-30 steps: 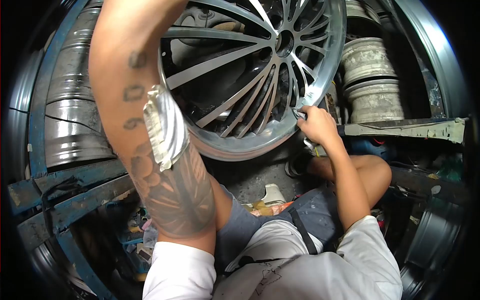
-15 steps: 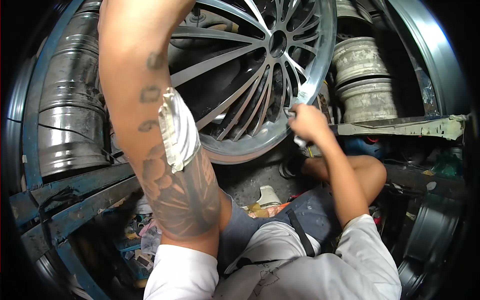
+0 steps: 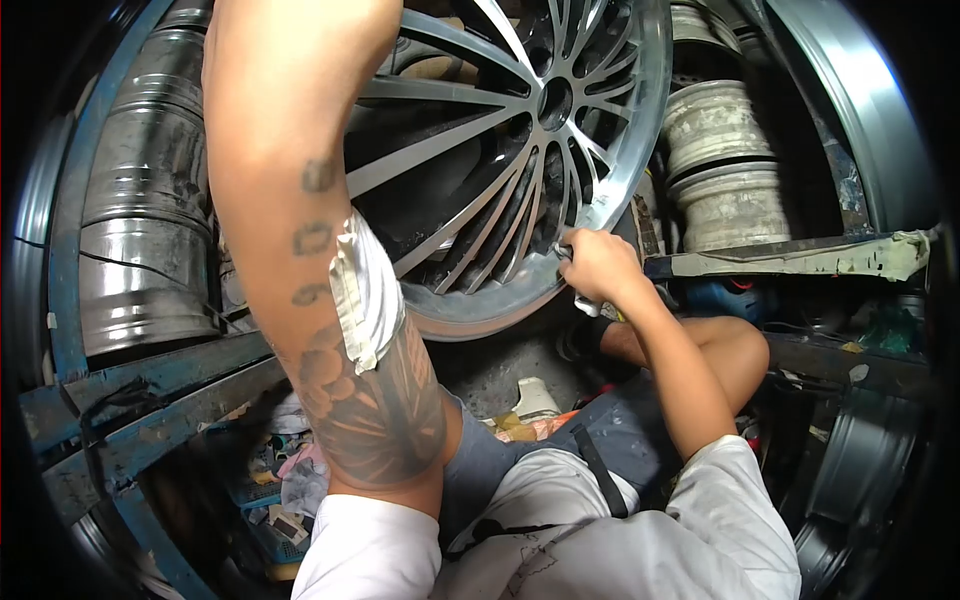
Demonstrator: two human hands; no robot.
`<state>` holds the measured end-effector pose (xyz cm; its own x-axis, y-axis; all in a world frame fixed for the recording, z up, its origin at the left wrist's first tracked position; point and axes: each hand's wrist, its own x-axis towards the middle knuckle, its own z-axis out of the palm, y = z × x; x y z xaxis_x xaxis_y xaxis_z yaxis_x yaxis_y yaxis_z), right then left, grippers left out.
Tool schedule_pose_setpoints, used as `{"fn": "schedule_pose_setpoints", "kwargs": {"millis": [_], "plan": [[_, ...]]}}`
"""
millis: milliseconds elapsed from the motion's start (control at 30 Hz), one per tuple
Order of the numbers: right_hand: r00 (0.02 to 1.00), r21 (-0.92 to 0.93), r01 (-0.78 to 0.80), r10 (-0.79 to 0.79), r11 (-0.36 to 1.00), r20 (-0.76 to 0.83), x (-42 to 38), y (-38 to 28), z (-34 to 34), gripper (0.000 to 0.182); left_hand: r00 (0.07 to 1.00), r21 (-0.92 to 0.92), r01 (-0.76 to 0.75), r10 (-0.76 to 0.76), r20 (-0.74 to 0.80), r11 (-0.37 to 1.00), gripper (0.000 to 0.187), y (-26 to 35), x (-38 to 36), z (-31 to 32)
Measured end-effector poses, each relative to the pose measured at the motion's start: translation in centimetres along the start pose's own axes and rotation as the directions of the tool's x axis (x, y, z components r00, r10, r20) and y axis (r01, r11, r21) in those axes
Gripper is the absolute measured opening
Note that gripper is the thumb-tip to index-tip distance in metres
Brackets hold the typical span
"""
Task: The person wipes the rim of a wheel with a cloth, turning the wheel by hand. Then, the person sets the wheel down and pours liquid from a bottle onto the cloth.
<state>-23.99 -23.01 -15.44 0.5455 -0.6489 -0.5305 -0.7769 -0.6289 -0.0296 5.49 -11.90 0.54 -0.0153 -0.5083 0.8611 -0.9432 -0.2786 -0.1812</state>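
A large multi-spoke wheel rim [image 3: 432, 160] stands tilted in front of me, its spokes meeting at a round centre hole. At its lower right edge, my right hand [image 3: 602, 268] is closed around a small grey-white cloth [image 3: 585, 305], part of which shows below the fist and at the fingertips against the rim's lip. My left arm, with a white patch taped near the elbow, reaches up past the top of the view. The left hand itself is outside the frame.
Stacked metal rims [image 3: 145, 270] stand on the left behind a blue frame [image 3: 70, 260]. More whitish rims [image 3: 725, 165] are stacked at the right, above a taped ledge [image 3: 800, 262]. A dark rim [image 3: 868, 455] lies lower right. Scraps fill a blue basket [image 3: 262, 497].
My right hand has moved slightly left and down along the rim's edge with the cloth. The wheel sits a little lower, and my left arm has shifted slightly right and down.
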Motion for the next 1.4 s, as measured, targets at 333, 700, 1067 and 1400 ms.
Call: {"fn": "schedule_pose_setpoints", "kwargs": {"millis": [333,700,1067,1400], "plan": [[0.997,0.068,0.019,-0.024,0.998,0.079,1.8,3.2,-2.1,0.041,0.996,-0.07,0.047,-0.042,0.076,0.996,0.028,-0.2,0.1,-0.8],[0.984,-0.011,0.178,-0.178,0.984,0.02,-0.1,0.5,0.7,0.041,0.573,-0.136,0.814,-0.741,0.349,0.565,0.063,1.3,1.2,-3.4],[0.991,0.209,0.129,-0.133,0.969,0.004,-0.4,2.0,-1.2,0.021,0.63,-0.164,0.773,-0.712,0.31,0.613,0.067,-3.5,-2.0,-2.8],[0.977,0.073,0.189,-0.18,0.979,-0.116,-0.4,0.5,2.2,0.021,0.607,-0.118,0.784,-0.714,0.35,0.609,0.063,-4.3,-2.7,-2.7]]}}
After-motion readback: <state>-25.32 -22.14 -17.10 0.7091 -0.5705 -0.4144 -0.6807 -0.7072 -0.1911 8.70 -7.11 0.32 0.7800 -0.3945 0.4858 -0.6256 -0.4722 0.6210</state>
